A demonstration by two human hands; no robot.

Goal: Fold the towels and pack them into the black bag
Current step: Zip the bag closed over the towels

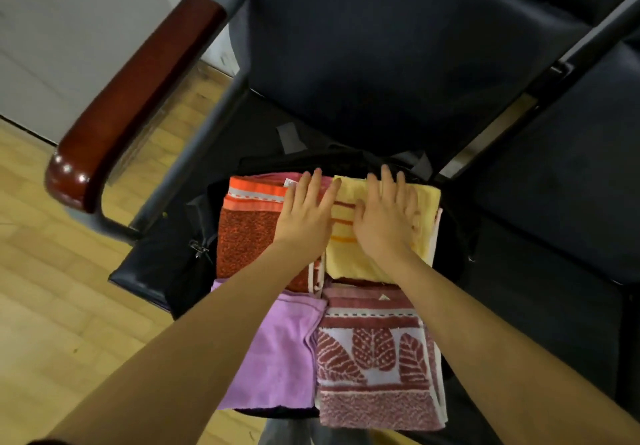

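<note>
Pressing: both flat hands on folded towels in the black bag (194, 236)
Left hand (304, 212): fingers straight, spanning orange towel (246, 233) and yellow towel (349, 257)
Right hand (384, 216): fingers straight, holding nothing, flat on yellow towel

**Dark chairs on a pale wood floor**

A dark blue padded chair (398, 46) fills the upper middle of the view, its grey metal frame (194, 153) carrying a glossy reddish-brown wooden armrest (138, 98) on the left. A second dark seat (568, 202) stands just beside it on the right. Light wood-plank flooring (69, 306) stretches across the left, meeting a white wall (52, 29) at the top left
</note>
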